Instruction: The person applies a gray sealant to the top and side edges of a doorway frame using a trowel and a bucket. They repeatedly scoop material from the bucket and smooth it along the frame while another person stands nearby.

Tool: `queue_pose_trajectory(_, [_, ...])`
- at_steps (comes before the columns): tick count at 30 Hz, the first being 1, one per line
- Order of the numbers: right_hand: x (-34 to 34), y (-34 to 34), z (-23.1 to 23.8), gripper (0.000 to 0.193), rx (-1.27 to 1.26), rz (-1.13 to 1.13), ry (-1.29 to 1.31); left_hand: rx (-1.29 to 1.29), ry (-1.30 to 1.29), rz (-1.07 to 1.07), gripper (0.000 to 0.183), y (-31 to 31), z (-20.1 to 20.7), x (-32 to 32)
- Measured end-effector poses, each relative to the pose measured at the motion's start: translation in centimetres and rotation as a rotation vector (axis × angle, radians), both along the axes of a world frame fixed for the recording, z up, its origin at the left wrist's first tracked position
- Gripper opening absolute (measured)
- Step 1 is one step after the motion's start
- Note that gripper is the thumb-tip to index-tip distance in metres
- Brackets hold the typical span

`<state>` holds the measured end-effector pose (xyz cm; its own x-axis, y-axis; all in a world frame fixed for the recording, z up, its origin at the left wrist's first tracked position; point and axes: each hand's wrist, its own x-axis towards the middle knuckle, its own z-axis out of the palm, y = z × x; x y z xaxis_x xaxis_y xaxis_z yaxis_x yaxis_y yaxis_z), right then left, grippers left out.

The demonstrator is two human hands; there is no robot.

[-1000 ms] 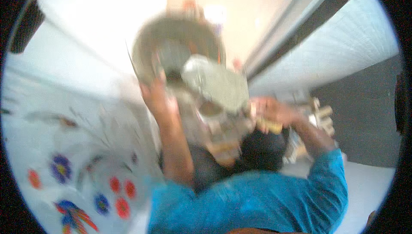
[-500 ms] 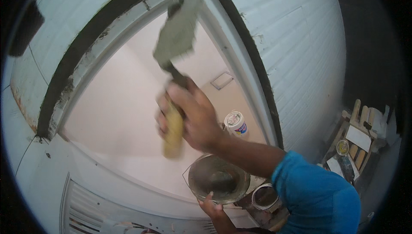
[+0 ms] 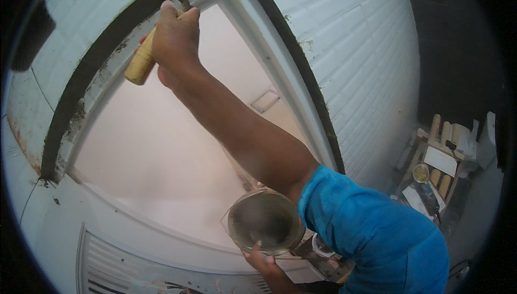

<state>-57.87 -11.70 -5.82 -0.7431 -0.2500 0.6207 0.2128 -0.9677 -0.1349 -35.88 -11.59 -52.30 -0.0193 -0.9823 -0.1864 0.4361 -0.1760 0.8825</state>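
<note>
My right hand (image 3: pixel 175 38) is raised at the upper left, closed round the yellow handle of a trowel (image 3: pixel 141 65). Its blade reaches the dark mortar strip (image 3: pixel 89 78) along the top of the door frame (image 3: pixel 277 67); most of the blade is lost in that dark band. Low in the middle, my left hand (image 3: pixel 261 260) grips the rim of a mortar-smeared bucket (image 3: pixel 264 221), its thumb over the near edge. The bucket is tilted so that its grey inside faces me.
White ribbed wall tiles (image 3: pixel 350 40) flank the frame on the right. At lower right stands a wooden rack (image 3: pixel 439 154) with a round tub (image 3: pixel 420 173) on it. Another pail (image 3: pixel 323 245) is partly behind my blue sleeve. A slatted panel (image 3: pixel 116 256) lies at lower left.
My right hand has swung up and left, taking the trowel from mid-doorway to the mortar strip. The mortar-laden blade no longer shows plainly. My arm now hides the white tub. The left hand still holds the bucket.
</note>
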Motion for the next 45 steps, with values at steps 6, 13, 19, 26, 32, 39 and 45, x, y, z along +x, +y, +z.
queue_pose_trajectory(6, [0.7, -0.4, 3.0, 0.031, 0.156, -0.080, -0.073, -0.021, 0.075, -0.032, 0.075, 0.0, 0.0, 0.5])
queue_pose_trajectory(13, [1.0, -3.7, 6.8, 0.025, 0.081, -0.188, -0.140, 0.026, 0.056, -0.028, 0.078, 0.2, -0.1, 0.7])
queue_pose_trajectory(19, [4.3, -3.0, 5.2, 0.026, -0.009, -0.199, -0.069, 0.026, 0.112, -0.041, 0.078, 0.5, 0.5, 0.2])
queue_pose_trajectory(26, [1.4, -0.6, -0.7, 0.034, 0.000, -0.079, 0.056, 0.063, 0.037, -0.002, 0.079, 0.6, 1.1, 0.2])
queue_pose_trajectory(32, [-0.7, -0.4, -0.9, 0.034, 0.184, -0.084, 0.064, 0.057, -0.057, 0.044, 0.081, 0.4, 0.9, 0.2])
queue_pose_trajectory(39, [-0.4, -1.1, -0.4, 0.030, 0.085, -0.071, -0.034, 0.032, 0.040, 0.003, 0.080, 0.8, 1.4, 0.0])
queue_pose_trajectory(45, [-1.0, -1.3, 1.2, 0.031, 0.030, -0.021, -0.006, 0.062, -0.001, 0.000, 0.078, 1.4, 2.2, 0.0])
